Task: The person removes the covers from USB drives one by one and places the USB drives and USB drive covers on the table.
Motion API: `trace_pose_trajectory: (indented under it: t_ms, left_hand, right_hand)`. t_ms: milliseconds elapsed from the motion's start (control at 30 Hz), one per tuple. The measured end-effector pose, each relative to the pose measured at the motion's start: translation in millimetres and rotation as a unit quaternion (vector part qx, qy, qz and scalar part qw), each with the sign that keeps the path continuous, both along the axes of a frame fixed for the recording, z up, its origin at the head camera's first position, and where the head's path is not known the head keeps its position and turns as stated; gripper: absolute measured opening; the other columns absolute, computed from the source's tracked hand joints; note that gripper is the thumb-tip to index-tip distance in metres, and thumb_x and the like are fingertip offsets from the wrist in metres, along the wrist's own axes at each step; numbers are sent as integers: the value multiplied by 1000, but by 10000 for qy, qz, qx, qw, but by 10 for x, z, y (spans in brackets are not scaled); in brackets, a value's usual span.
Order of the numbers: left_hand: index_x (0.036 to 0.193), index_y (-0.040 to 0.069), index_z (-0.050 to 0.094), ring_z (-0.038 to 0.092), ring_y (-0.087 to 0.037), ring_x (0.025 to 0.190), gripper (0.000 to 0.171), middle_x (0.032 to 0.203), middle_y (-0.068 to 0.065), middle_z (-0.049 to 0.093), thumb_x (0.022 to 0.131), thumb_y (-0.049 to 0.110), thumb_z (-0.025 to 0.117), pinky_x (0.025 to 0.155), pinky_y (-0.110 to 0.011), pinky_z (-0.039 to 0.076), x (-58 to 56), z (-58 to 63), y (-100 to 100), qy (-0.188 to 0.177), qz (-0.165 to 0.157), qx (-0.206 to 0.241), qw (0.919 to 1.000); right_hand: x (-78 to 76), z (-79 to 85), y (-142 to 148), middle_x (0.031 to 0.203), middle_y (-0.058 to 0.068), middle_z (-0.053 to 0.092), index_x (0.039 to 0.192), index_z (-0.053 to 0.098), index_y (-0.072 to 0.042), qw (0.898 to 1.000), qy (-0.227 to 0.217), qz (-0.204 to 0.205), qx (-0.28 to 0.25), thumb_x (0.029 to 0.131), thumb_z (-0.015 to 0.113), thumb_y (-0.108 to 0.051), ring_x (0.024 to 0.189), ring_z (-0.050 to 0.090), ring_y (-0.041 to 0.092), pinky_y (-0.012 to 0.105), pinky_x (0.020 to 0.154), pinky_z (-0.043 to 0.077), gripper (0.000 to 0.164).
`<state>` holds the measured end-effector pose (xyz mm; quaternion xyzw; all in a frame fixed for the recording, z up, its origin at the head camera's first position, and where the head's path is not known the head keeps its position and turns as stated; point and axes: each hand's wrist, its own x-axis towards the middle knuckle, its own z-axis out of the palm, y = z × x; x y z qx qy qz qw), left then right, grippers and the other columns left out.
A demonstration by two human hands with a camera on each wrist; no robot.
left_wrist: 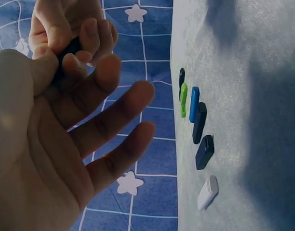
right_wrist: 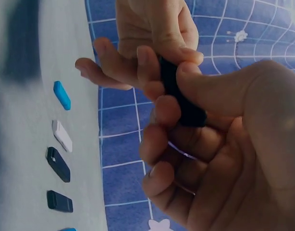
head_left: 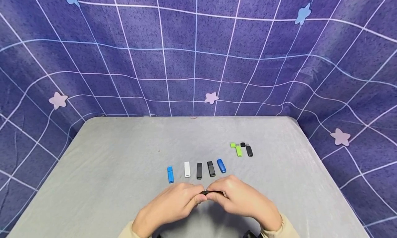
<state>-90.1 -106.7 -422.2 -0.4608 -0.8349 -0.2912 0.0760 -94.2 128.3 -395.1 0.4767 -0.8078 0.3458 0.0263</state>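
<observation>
Both hands meet over the front of the table at a dark USB stick (right_wrist: 178, 96), held between them. My left hand (head_left: 173, 204) pinches one end between thumb and forefinger, while its other fingers extend outward in the left wrist view. My right hand (head_left: 245, 198) grips the other end, thumb on top and fingers curled beneath. Much of the stick is hidden by the fingers. Just beyond the hands lie several capped sticks in a row: a light blue one (head_left: 170, 175), a white one (head_left: 187, 169), two black ones (head_left: 199, 171) and a dark blue one (head_left: 221, 165).
Farther back on the right lie a green USB stick (head_left: 238, 150) with its connector bare, its green cap (head_left: 233, 145), a black uncapped stick (head_left: 249, 150) and a black cap (head_left: 243, 144). A grey cloth covers the table (head_left: 118, 155); a purple gridded curtain (head_left: 180, 65) hangs behind.
</observation>
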Motion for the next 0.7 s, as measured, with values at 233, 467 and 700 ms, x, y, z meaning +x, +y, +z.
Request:
trace_pose_trajectory:
  t_ms: [233, 467, 700]
  left_hand:
    - [72, 22, 43, 28, 10, 60, 38, 64, 16, 32, 108, 29, 55, 55, -4, 24, 9, 34, -8, 28, -111, 118, 9999]
    - [71, 23, 43, 29, 8, 61, 39, 64, 15, 33, 107, 28, 56, 58, -5, 26, -8, 31, -8, 363, -192, 228, 9989]
    - [72, 23, 45, 27, 9, 61, 38, 63, 14, 34, 107, 28, 56, 58, -5, 26, -19, 20, -13, 450, -359, 294, 9979]
  right_hand:
    - [0, -16, 43, 78, -13, 61, 90, 68, -21, 9988, 115, 353, -308, 105, 61, -17, 73, 47, -12, 4, 68, 45, 17]
    - [6, -1, 46, 73, -12, 53, 86, 62, -21, 9978, 187, 494, -392, 105, 60, -14, 71, 39, -12, 4, 62, 41, 20]
    - [11, 4, 64, 78, -12, 57, 90, 65, -21, 9976, 43, 610, -333, 106, 58, -14, 74, 42, -12, 3, 65, 42, 18]
